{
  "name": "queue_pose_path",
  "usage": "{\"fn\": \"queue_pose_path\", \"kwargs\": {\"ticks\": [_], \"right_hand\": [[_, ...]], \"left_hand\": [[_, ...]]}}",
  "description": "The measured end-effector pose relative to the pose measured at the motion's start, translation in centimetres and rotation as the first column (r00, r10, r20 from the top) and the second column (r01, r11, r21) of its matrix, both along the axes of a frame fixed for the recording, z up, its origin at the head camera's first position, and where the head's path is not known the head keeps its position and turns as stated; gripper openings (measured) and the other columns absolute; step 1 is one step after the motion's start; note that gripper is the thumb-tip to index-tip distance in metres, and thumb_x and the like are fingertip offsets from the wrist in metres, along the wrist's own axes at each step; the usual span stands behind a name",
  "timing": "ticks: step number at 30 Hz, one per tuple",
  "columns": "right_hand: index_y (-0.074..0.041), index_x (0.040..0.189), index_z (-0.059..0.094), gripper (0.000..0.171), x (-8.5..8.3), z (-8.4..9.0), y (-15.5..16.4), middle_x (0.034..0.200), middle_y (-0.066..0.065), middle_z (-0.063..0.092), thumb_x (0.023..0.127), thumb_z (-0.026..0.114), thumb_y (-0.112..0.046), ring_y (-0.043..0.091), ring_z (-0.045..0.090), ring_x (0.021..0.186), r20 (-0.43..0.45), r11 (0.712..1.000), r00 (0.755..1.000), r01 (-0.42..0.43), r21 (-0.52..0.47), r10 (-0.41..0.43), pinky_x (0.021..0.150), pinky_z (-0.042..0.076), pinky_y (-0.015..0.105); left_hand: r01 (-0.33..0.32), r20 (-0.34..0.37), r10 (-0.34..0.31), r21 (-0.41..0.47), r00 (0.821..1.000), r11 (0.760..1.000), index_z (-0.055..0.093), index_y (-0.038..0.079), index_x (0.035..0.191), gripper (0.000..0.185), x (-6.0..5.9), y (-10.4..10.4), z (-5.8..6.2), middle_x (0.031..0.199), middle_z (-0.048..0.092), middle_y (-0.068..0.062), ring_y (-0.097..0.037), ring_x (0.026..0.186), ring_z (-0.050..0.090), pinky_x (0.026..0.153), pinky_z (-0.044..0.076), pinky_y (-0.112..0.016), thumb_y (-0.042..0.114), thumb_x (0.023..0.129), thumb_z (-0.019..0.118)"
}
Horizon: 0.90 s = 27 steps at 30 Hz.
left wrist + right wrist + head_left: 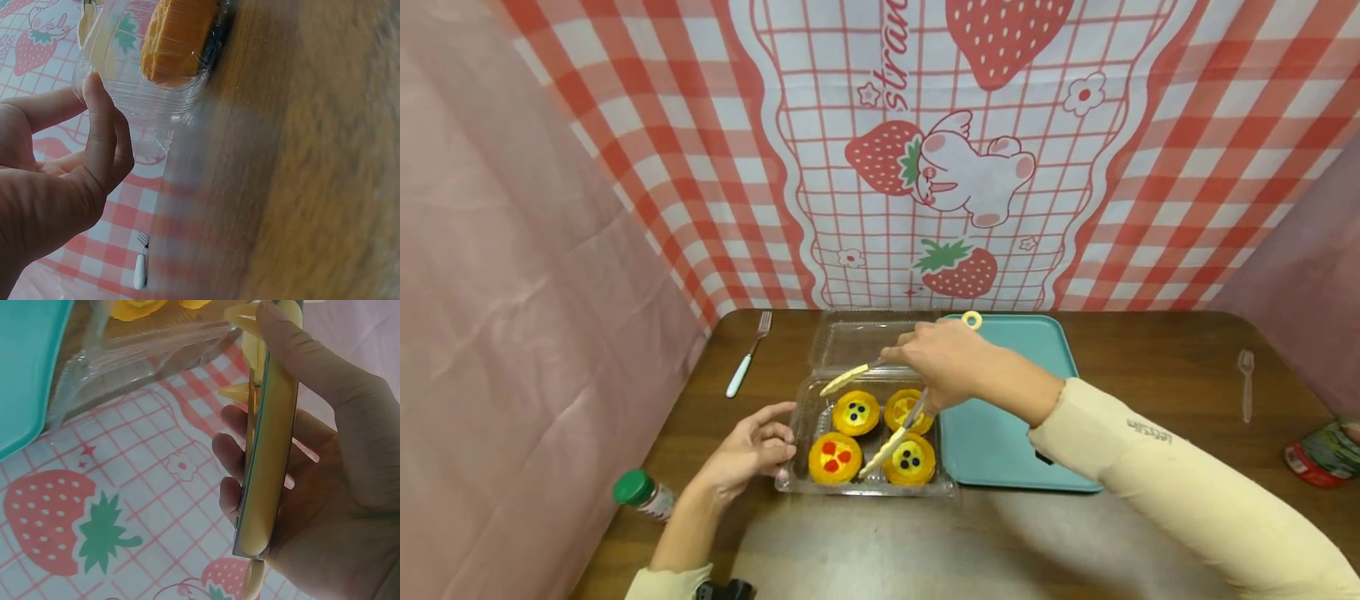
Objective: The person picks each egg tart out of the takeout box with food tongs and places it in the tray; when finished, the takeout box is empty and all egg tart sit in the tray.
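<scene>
My right hand (947, 362) grips yellow-tipped tongs (269, 450), their two arms spread wide above a clear plastic box (797, 488). Inside the box sit several egg tarts: a tart with red pieces (835, 458) at front left, a tart with dark berries (912, 461) at front right, another berry tart (856, 413) behind, and a tart with yellow topping (898, 407) partly hidden by the tongs. One tong tip overlaps the front right tart in the head view. My left hand (748, 454) pinches the box's left rim with thumb and finger.
A teal tray (1015, 450) stands right beside the box, whose clear lid (865, 337) lies folded back. On the left are a fork (748, 357) and a green-capped shaker (643, 493). At far right lie a clear fork (1247, 387) and a can (1322, 454).
</scene>
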State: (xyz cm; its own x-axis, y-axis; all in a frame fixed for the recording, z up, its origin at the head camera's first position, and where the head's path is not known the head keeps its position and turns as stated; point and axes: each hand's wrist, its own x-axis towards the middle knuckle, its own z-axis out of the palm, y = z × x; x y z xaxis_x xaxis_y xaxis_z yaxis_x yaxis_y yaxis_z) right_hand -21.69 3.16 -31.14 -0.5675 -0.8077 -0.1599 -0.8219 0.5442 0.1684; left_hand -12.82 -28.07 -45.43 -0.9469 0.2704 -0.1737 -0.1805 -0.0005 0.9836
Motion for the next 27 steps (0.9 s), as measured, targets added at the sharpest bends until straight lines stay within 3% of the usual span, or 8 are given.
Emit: {"fn": "queue_pose_path", "kwargs": {"ticks": [4,12,19,27], "right_hand": [[-0.022,0.144,0.053,0.087,-0.2,-0.3,-1.3,0.127,0.001,0.063,0.068,0.089,-0.045,0.024,0.060,0.109,-0.016,0.999,1.000,-0.014,0.050,0.015,0.090,0.052,0.042],[-0.032,0.134,0.063,0.069,-0.5,-1.9,-2.8,0.105,-0.006,0.067,0.070,0.085,-0.041,0.018,0.061,0.097,-0.011,0.996,0.998,-0.060,0.065,0.061,0.079,0.053,0.035],[-0.030,0.135,0.062,0.070,-0.6,-2.9,-3.4,0.104,-0.006,0.067,0.070,0.085,-0.045,0.017,0.061,0.095,-0.007,0.995,0.998,-0.068,0.076,0.068,0.076,0.053,0.034],[-0.030,0.130,0.065,0.062,-0.4,-2.4,-4.3,0.103,-0.007,0.067,0.072,0.083,-0.040,0.016,0.060,0.092,-0.048,0.987,0.992,-0.112,0.111,0.118,0.072,0.050,0.031]], "left_hand": [[-0.007,0.000,0.007,0.001,1.000,1.000,0.027,-0.006,0.149,0.071,-0.1,0.0,-0.2,0.096,0.050,-0.011,-0.012,0.073,0.057,0.057,0.056,-0.026,-0.008,0.088,0.062],[-0.006,-0.013,0.006,0.003,1.000,1.000,0.028,-0.006,0.149,0.069,-0.2,0.0,-0.4,0.096,0.050,-0.010,-0.012,0.074,0.057,0.057,0.056,-0.025,-0.009,0.089,0.062],[0.001,-0.008,-0.001,0.010,1.000,1.000,0.028,-0.006,0.149,0.070,-0.3,-0.2,-0.5,0.096,0.051,-0.009,-0.012,0.075,0.057,0.057,0.057,-0.026,-0.009,0.089,0.063],[0.014,-0.010,-0.013,0.038,1.000,0.999,0.025,-0.006,0.150,0.072,-0.2,-0.4,-0.6,0.096,0.050,-0.010,-0.012,0.074,0.057,0.058,0.057,-0.026,-0.008,0.089,0.064]]}}
